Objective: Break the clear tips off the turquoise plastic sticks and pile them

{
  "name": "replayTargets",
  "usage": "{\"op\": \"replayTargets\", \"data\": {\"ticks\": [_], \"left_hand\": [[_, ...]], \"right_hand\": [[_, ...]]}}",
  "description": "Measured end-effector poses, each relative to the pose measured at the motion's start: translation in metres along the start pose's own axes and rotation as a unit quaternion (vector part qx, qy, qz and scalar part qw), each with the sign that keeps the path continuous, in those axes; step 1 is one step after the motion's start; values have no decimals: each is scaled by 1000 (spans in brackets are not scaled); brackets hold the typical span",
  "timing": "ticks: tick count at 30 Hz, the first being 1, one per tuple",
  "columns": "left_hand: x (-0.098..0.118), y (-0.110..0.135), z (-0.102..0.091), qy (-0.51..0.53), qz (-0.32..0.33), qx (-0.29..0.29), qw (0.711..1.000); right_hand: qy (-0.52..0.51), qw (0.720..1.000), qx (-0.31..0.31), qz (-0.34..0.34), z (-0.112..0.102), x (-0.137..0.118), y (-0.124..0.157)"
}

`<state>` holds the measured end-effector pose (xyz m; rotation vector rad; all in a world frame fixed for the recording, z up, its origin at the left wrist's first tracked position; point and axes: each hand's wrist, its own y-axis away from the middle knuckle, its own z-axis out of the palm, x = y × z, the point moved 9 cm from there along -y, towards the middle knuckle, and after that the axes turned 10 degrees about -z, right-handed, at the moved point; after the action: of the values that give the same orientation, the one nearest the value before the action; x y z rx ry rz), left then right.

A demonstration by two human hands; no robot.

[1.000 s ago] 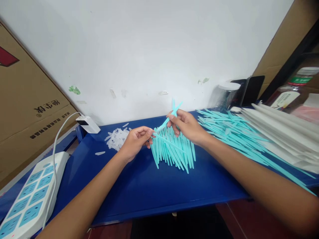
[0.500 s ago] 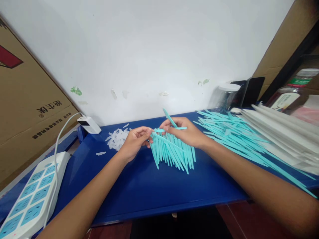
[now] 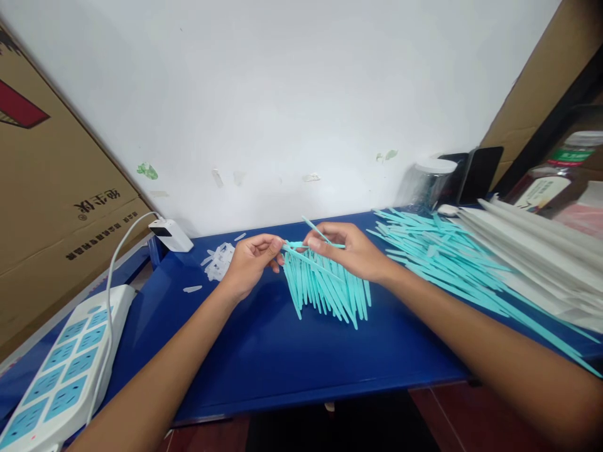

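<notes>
A fan of turquoise plastic sticks [image 3: 327,289] lies in the middle of the blue table [image 3: 264,358], points toward me. My left hand [image 3: 249,263] pinches the end of one stick at the fan's top left. My right hand [image 3: 355,251] is closed on a couple of turquoise sticks [image 3: 315,242] held over the fan's upper edge. The two hands nearly meet above the fan.
A big heap of turquoise sticks [image 3: 443,257] spreads to the right beside stacked white packets [image 3: 532,251]. Small clear plastic bits [image 3: 217,260] lie behind my left hand. A power strip [image 3: 61,370] and charger [image 3: 170,235] sit left, a jar [image 3: 426,182] and bottle [image 3: 560,172] at the back right.
My right hand has come down from a raised position to the top of the fan, bringing its sticks level. My left hand has barely moved.
</notes>
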<state>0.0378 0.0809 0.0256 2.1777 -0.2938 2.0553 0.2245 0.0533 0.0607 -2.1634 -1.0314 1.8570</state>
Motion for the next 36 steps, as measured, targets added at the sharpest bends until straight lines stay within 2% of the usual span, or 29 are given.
{"op": "replayTargets", "data": {"ticks": [2, 4, 7, 11, 15, 19, 26, 31, 33, 36], "left_hand": [[3, 0, -2, -4, 7, -7, 1000], [5, 0, -3, -6, 11, -20, 1000], [6, 1, -1, -6, 9, -44, 999], [6, 4, 5, -13, 12, -70, 997], [9, 5, 7, -24, 13, -74, 997], [11, 6, 6, -42, 14, -69, 997], [13, 6, 4, -34, 31, -68, 997], [10, 5, 7, -53, 16, -77, 995], [6, 5, 9, -57, -1, -95, 994], [0, 8, 17, -68, -36, -152, 985]], "right_hand": [[-93, 994, -7, 63, 0, 10, 2], [-187, 974, -26, 127, 4, 21, 5], [-247, 947, -72, 191, 15, 34, 10], [-286, 923, -128, 222, 34, 37, 18], [-317, 909, -133, 234, 42, 31, 23], [-318, 893, -183, 261, 51, 29, 30], [-314, 899, -155, 265, 45, 34, 28], [-212, 934, -191, 214, 39, 31, 24], [-174, 949, -187, 186, 35, 30, 21], [-137, 961, -174, 168, 30, 30, 19]]}}
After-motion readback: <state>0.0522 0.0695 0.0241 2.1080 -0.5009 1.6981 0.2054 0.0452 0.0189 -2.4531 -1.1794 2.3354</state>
